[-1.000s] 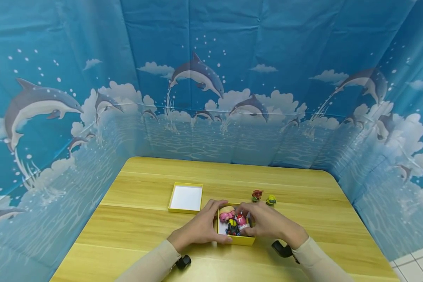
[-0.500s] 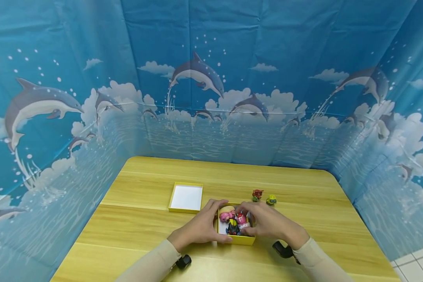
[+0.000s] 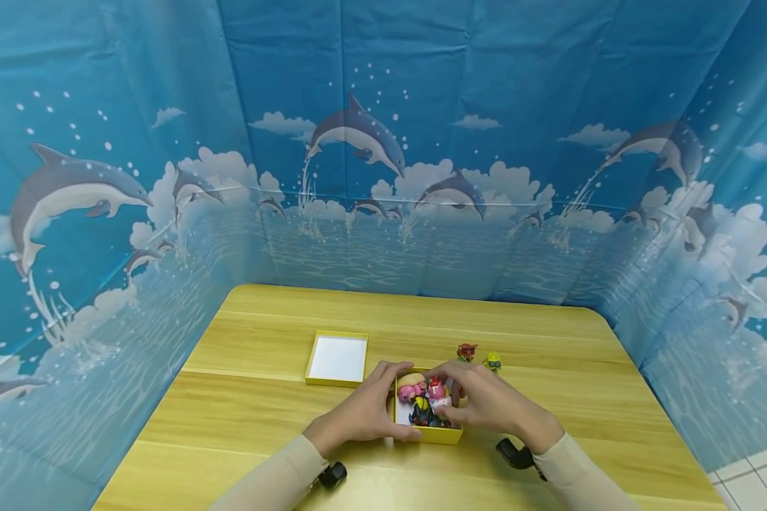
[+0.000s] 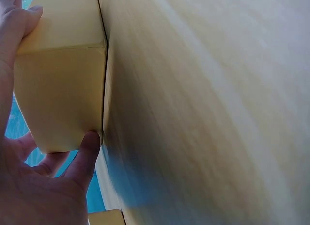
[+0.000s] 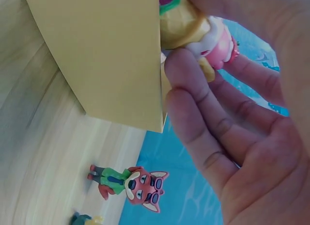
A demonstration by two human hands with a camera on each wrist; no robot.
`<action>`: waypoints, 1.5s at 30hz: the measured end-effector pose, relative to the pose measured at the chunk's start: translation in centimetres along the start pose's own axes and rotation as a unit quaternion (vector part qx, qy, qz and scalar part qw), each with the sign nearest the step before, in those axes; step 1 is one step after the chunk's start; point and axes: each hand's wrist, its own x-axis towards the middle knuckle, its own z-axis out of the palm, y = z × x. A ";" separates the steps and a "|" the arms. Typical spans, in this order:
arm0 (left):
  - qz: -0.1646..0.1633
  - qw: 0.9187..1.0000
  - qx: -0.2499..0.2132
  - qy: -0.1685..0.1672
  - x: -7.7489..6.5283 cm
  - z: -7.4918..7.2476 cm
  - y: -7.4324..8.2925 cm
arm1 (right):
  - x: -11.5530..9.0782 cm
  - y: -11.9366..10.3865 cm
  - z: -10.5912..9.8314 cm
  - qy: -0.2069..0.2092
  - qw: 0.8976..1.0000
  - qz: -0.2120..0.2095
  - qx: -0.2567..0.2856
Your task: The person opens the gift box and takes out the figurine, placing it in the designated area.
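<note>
A yellow box (image 3: 437, 435) stands on the wooden table in front of me. My left hand (image 3: 372, 406) grips its left side, thumb along the near wall and fingers at the far end; the left wrist view shows them on the box's outer walls. Over the right side of the box, my right hand (image 3: 486, 401) pinches a pink-and-white figurine (image 3: 437, 392) between thumb and fingers. The right wrist view shows its round tan part (image 5: 181, 26) at the box rim. A pink figurine with a tan top (image 3: 412, 387) and a black-and-yellow figurine (image 3: 422, 411) lie inside the box.
A shallow yellow lid (image 3: 339, 357) with a white inside lies left of the box. Beyond my right hand stand a red fox figurine (image 3: 466, 352) in green and a yellow figurine (image 3: 493, 362). A blue dolphin curtain (image 3: 383, 248) surrounds the table (image 3: 262, 341).
My right hand has shifted slightly right, and the pink-and-white figurine has moved a little with it. The left hand and the box have stayed put.
</note>
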 end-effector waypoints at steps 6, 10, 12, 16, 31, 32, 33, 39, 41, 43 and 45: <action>0.002 1.000 -0.002 0.001 -0.1 0.1 -0.1 | -0.2 -0.1 0.0 0.019 1.000 -0.013 -0.013; 0.005 1.000 0.001 0.002 -0.1 0.0 0.0 | -0.2 -0.2 0.1 0.026 0.999 -0.019 -0.009; 0.007 1.000 0.001 0.003 -0.1 0.0 0.0 | -0.3 -0.3 0.1 0.029 0.999 -0.021 -0.003; 0.007 1.000 -0.001 0.002 -0.1 0.0 0.1 | -0.4 -0.2 0.2 0.031 0.999 -0.025 0.014; 0.015 1.000 -0.001 0.003 -0.1 0.0 0.0 | -0.5 -0.1 0.6 0.028 0.994 -0.060 0.084; 0.015 1.000 -0.001 0.002 -0.1 0.0 0.0 | -0.5 0.0 0.7 0.028 0.994 -0.059 0.085; 0.014 1.000 -0.001 0.002 -0.1 0.0 0.0 | -0.5 0.0 0.7 0.028 0.994 -0.059 0.085; 0.016 1.000 0.005 0.002 -0.1 0.0 0.1 | -0.6 0.2 0.9 0.040 0.994 -0.058 0.089; 0.017 1.000 0.005 0.003 -0.1 0.0 0.1 | -0.6 0.3 1.0 0.047 0.993 -0.057 0.090; 0.018 1.000 0.003 0.003 -0.1 0.0 0.0 | -0.6 0.3 1.0 0.058 0.993 -0.056 0.087; 0.018 1.000 0.001 0.003 -0.1 0.0 0.0 | -0.7 0.3 1.0 0.068 0.993 -0.052 0.083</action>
